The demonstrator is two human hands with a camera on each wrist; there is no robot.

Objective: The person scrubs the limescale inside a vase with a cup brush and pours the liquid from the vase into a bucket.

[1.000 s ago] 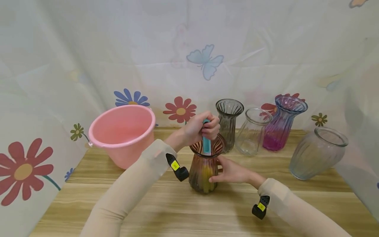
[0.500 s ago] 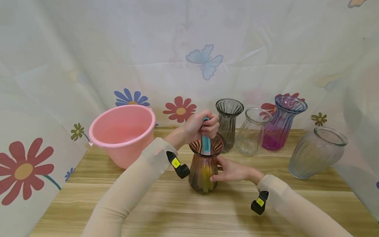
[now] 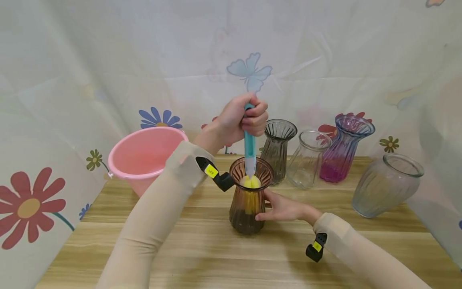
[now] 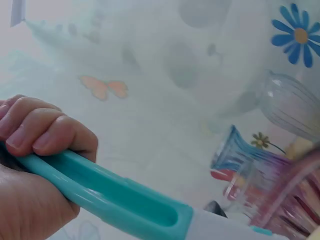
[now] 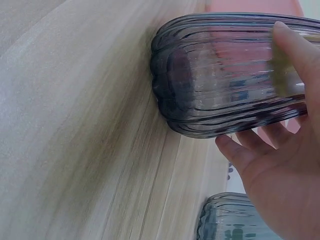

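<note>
In the head view my left hand [image 3: 249, 117] grips the teal handle of a sponge bottle brush [image 3: 250, 146], fingers wrapped round it. Its yellow sponge head [image 3: 252, 183] sits at the neck of an amber-and-grey ribbed glass vase [image 3: 246, 223], partly inside. My right hand [image 3: 283, 208] holds that vase from the right, thumb on the near side, the other fingers partly hidden behind. The left wrist view shows the brush handle [image 4: 130, 197] up close. In the right wrist view the vase [image 5: 200, 75] stands on the table, thumb and fingertips against its ribs.
A pink bucket [image 3: 117, 172] stands at the left. Behind the held vase is a smoky grey vase [image 3: 277, 160], with a clear glass vase [image 3: 304, 174] beside it. Further right are a blue-and-purple vase [image 3: 339, 158] and a rounded clear vase [image 3: 384, 190]. A printed curtain [image 3: 180, 48] hangs behind.
My left hand has risen, drawing the brush upward, so its sponge has moved from the vase's lower part to the neck. My right hand and the vase have barely moved.
</note>
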